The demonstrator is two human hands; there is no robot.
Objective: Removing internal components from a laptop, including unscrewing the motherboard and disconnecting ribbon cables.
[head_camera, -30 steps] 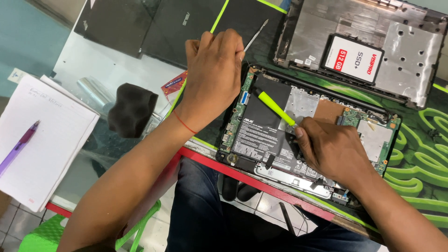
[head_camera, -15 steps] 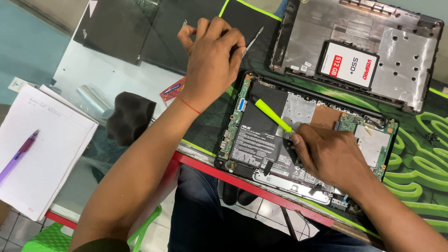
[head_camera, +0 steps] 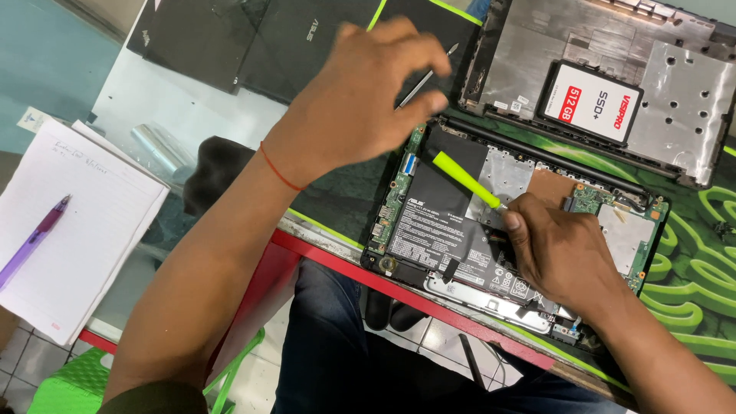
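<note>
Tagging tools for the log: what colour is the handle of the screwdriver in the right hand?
Bright yellow-green handle, clearest in the head view.

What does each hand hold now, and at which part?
Right hand grips the yellow-green screwdriver near its tip end. Left hand holds thin metal tweezers at their lower end.

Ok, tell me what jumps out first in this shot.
The opened laptop lies in the middle on the green mat, its boards and black battery bare. The right hand holds a lime-green tool over it, while the left hand holds a thin metal tool above. At top right, a white drive sits in the removed bottom cover.
</note>
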